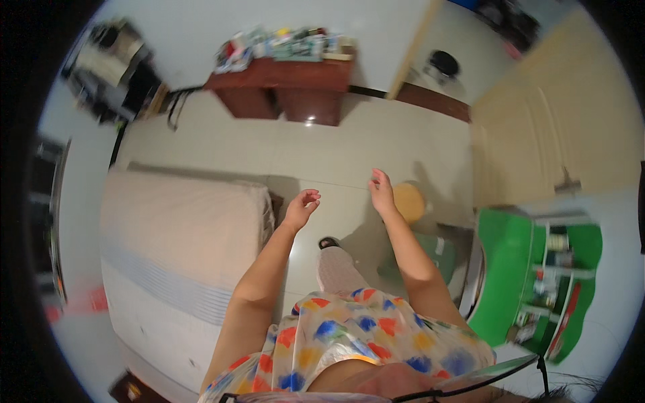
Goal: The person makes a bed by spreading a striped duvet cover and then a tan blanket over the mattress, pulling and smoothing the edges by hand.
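My left hand [302, 208] hangs over the floor, beside the corner of the bed [181, 208]. Its fingers are loosely bent and apart, and nothing is in them. Level with it on the right, my right hand [380, 191] is raised with loosely curled fingers, and it too holds nothing. The round yellow stool top [409, 203] is the thing nearest to that hand, just to its right. Neither hand appears to touch anything. Below and between them shows my foot in a dark slipper [328, 242].
A red-brown desk [309, 91] crowded with small items stands against the far wall. At right are a green desk with shelves [507, 269], a green stool-like object [433, 255] and a cream door [544, 114]. Heaped things [114, 67] fill the far left corner.
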A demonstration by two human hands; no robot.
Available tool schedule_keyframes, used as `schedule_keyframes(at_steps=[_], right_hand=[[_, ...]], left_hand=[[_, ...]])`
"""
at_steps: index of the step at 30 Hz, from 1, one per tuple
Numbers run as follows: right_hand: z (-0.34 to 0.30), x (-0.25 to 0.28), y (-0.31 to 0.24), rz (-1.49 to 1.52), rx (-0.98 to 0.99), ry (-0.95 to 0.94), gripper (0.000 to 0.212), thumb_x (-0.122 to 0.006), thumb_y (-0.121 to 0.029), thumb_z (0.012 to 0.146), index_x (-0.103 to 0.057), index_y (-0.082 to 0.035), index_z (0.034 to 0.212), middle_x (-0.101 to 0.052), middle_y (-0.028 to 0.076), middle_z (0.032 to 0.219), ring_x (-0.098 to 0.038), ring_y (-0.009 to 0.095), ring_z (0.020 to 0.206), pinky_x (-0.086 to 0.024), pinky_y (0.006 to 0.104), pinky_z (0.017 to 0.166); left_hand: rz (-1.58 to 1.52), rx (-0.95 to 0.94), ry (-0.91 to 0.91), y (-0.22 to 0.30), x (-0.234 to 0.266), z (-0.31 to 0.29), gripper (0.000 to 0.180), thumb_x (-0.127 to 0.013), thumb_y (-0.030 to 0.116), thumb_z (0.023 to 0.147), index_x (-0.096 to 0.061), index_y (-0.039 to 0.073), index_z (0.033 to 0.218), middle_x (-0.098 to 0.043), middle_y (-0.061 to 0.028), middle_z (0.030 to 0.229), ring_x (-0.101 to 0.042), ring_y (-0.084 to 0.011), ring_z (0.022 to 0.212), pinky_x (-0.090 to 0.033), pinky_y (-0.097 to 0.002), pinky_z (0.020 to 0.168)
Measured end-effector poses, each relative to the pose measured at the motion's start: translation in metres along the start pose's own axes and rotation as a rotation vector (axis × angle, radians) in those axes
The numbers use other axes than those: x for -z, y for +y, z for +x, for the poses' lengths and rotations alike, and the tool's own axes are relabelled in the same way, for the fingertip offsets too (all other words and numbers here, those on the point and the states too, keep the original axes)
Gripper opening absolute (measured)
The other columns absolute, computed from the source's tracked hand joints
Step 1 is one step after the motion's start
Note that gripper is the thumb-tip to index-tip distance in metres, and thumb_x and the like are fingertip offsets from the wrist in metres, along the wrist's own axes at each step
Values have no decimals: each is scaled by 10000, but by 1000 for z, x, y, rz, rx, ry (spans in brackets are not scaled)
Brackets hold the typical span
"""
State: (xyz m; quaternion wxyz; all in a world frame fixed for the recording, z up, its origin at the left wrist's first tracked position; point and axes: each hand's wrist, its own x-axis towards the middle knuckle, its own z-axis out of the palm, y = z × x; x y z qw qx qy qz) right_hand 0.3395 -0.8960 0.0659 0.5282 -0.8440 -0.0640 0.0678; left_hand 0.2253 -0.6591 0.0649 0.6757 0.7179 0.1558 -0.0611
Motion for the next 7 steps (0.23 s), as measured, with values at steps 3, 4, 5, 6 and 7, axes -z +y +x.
schedule_keyframes(at_steps=[3,4,5,6,7], right_hand=[[-22,82,18,6,-50,196,321,-511,-56,833,-459,-31,1149,-516,132,1112,-534,212,925,-452,311,807],[-29,107,25,-9,-54,223,316,-523,-65,827,-470,-31,1136,-523,125,1093,-535,215,928,-452,314,805],[-41,131,31,-24,-64,245,311,-535,-74,821,-482,-32,1124,-530,118,1073,-536,218,931,-452,318,803],[-57,153,23,-38,-89,309,279,-533,-89,827,-504,-31,1099,-550,125,1043,-536,225,948,-441,315,822],[-74,181,28,-84,-104,354,295,-547,-114,826,-499,-45,1109,-537,132,1109,-537,227,962,-442,317,823]], left_hand=[[54,-52,-180,44,-70,11,253,-577,59,817,-510,39,1060,-596,-34,967,-550,-127,933,-429,-274,841],[30,-94,-250,49,-91,20,251,-576,57,818,-507,42,1059,-594,-35,971,-547,-128,939,-429,-272,842],[40,-73,-292,52,-113,25,253,-578,57,819,-506,44,1061,-591,-36,980,-544,-130,946,-427,-268,850],[39,-71,-346,56,-131,29,254,-574,57,823,-504,46,1067,-590,-37,980,-543,-131,955,-424,-271,862],[31,-69,-413,62,-155,32,256,-571,56,827,-502,49,1073,-589,-38,981,-541,-133,964,-421,-274,874]])
